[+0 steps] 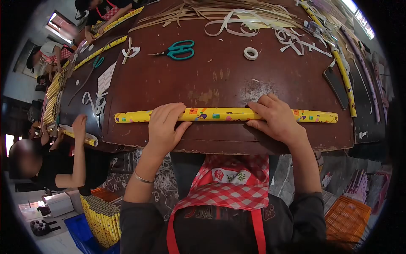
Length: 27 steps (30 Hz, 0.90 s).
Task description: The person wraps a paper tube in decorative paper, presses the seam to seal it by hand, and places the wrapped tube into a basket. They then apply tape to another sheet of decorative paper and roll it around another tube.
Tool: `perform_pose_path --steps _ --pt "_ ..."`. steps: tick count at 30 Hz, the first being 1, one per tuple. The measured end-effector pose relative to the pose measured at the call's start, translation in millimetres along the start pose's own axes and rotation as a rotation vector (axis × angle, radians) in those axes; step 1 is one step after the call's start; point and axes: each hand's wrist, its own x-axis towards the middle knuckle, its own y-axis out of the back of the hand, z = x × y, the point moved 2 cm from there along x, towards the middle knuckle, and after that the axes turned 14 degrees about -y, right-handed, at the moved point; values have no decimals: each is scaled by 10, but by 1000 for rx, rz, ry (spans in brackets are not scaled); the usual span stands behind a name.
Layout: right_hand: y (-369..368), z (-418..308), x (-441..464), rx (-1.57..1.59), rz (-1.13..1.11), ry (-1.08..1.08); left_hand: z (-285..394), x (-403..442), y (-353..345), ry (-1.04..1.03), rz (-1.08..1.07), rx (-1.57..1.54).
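Observation:
A yellow paper roll (pixel 220 114) with a colourful print lies crosswise near the front edge of the brown table. My left hand (pixel 165 127) is closed around its left part, fingers over the top and thumb below. On its right part, my right hand (pixel 277 118) grips it between bent fingers and thumb. Both ends of the roll stick out past my hands. Beyond it lie teal-handled scissors (pixel 179 50) and a roll of white tape (pixel 251 53).
White ribbon strips (pixel 237 23) and tan strips (pixel 182 15) lie at the table's back. A phone (pixel 335 88) rests at the right beside another yellow roll (pixel 344 80). Co-workers sit at the left, one with a raised arm (pixel 79 156) near the table corner. Orange crate (pixel 349 218) lower right.

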Motion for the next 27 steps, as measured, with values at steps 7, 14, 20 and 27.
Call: perform_pose_path --steps 7,14,20,27 --pt "-16 -60 -29 -57 47 3 15 -7 -16 -64 -62 65" --pt "-18 -40 -35 -21 35 2 -8 -51 -60 -103 28 16" --pt "-1 -46 -20 -39 9 -31 56 105 12 -3 -19 44" --pt "20 -68 4 -66 15 -49 -27 39 -96 -49 -44 8"
